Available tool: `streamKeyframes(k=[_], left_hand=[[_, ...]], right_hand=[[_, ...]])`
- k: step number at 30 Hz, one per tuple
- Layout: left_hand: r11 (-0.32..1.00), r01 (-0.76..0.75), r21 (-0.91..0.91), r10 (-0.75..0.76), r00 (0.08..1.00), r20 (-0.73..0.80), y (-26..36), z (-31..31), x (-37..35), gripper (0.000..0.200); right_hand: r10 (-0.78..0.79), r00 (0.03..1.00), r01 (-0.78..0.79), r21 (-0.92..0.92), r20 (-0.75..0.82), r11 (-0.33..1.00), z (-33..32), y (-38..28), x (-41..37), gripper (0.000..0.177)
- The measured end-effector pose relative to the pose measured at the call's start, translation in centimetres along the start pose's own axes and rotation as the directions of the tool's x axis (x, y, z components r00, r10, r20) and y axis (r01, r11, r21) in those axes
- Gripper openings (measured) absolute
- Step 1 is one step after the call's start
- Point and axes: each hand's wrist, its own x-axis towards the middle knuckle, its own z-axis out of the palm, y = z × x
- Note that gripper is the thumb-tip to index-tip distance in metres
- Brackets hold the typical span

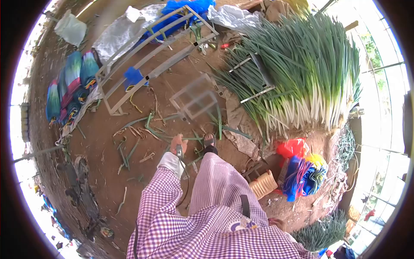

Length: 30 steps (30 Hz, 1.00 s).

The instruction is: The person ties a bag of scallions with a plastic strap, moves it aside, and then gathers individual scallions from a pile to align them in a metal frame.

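My left hand (178,144) hangs low over the soil floor beside my sandalled foot (209,140). Its thumb stands out from the fingers, and no object shows in it. A grey strap or small device with a dark cable (186,185) runs at the wrist, below a white cuff (170,162). Only a small patch of my right hand (277,223) shows at the edge of my checked garment (202,220); its fingers are hidden. Cut green leaves (148,125) lie scattered around my left hand.
A large heap of leeks or spring onions (302,73) lies at the right. A long metal frame (170,56) and a smaller pale, blurred frame (196,101) occupy the floor ahead. Red and blue bags (297,172) sit near a tan container (263,184). Colourful bundles (71,86) lie left.
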Motion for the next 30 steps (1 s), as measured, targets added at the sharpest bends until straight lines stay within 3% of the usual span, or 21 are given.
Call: streamKeyframes(k=[1,4,8,12,15,17,20,21,23,27,30], left_hand=[[0.999,0.003,0.033,-0.003,1.000,-0.006,-0.2,0.0,2.3,0.051],[0.990,-0.007,0.140,0.009,1.000,-0.013,-0.2,0.7,8.8,0.053],[0.982,-0.059,0.180,0.074,0.994,-0.075,-1.0,3.5,16.7,0.064],[0.992,0.039,0.118,-0.057,0.986,0.157,-2.5,6.3,21.6,0.058],[0.946,-0.094,0.309,0.032,0.979,0.199,-7.5,10.0,24.9,0.044],[0.987,-0.020,0.162,-0.022,0.967,0.253,-11.6,12.5,27.3,0.038],[0.977,-0.035,0.211,-0.044,0.932,0.359,-10.7,12.1,28.8,0.036],[0.973,-0.053,0.223,-0.039,0.921,0.388,-10.5,12.1,29.2,0.035],[0.963,-0.094,0.254,-0.026,0.901,0.432,-10.9,11.9,29.6,0.033],[0.924,-0.222,0.311,0.034,0.858,0.513,-10.5,10.2,29.2,0.030],[0.857,-0.420,0.299,0.135,0.742,0.657,-7.7,7.7,29.9,0.028]], right_hand=[[-0.013,1.000,0.012,-0.097,-0.013,0.995,2.0,-2.2,-2.0,0.043],[0.094,0.976,-0.105,-0.047,-0.196,0.993,8.5,-7.6,-6.6,0.035],[0.131,0.968,-0.134,-0.001,-0.214,0.991,13.3,-11.7,-9.2,0.040],[0.157,0.948,-0.189,-0.094,-0.276,0.977,16.5,-13.5,-10.9,0.033],[0.197,0.931,-0.220,-0.043,-0.308,0.974,16.8,-13.0,-11.4,0.032],[0.255,0.930,-0.243,0.078,-0.266,0.967,16.5,-12.9,-11.9,0.035],[0.265,0.939,-0.220,0.212,-0.218,0.952,14.8,-10.0,-12.1,0.038],[0.261,0.943,-0.210,0.240,-0.205,0.948,14.3,-9.2,-12.1,0.038],[0.268,0.903,-0.264,0.059,-0.334,0.963,16.0,-10.5,-12.3,0.035],[0.258,0.896,-0.260,0.044,-0.361,0.965,16.7,-12.5,-12.5,0.033],[0.264,0.902,-0.256,0.069,-0.342,0.964,15.3,-13.0,-11.5,0.034]])
